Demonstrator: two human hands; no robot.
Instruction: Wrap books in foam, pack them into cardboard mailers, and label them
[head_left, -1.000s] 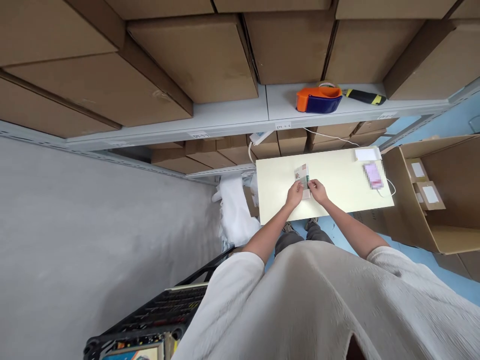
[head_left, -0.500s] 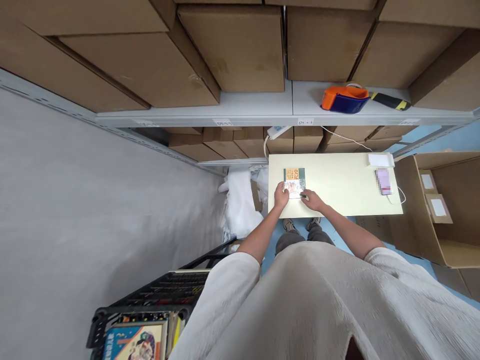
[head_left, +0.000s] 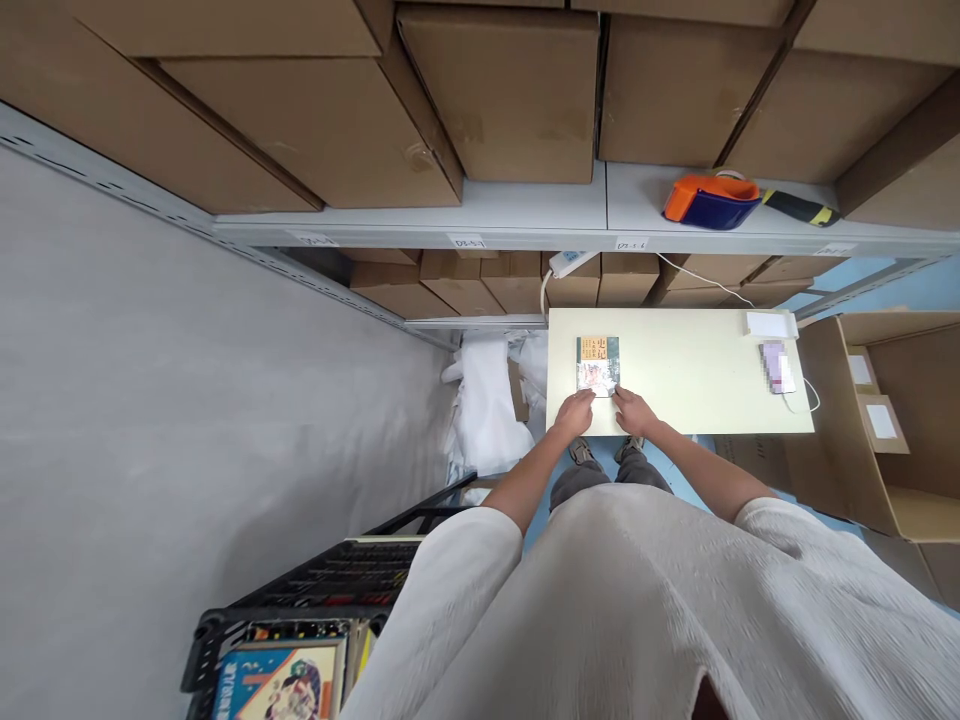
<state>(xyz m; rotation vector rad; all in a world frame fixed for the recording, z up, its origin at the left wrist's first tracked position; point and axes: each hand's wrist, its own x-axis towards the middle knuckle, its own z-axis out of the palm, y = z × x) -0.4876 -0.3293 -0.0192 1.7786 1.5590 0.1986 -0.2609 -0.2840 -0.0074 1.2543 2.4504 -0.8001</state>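
Observation:
A small book (head_left: 598, 362) with a green, orange and white cover lies on the pale yellow table (head_left: 697, 380), toward its left end. At the book's near left corner, my left hand (head_left: 576, 412) has its fingers closed on the edge. My right hand (head_left: 634, 411) pinches the near right corner in the same way. Both thumbs are at the near edge; the fingertips are small and partly hidden.
Cardboard boxes (head_left: 502, 95) fill the shelf above the table. A tape dispenser (head_left: 711, 203) and a black-yellow cutter (head_left: 799, 207) lie on that shelf. A phone (head_left: 776, 368) rests at the table's right. Beside it stands a large open carton (head_left: 847, 430). A black crate (head_left: 206, 640) holds books at lower left.
Both hands have slid from the book's sides toward me, down to its near corners. The book stays in about the same spot on the table. The view has shifted slightly.

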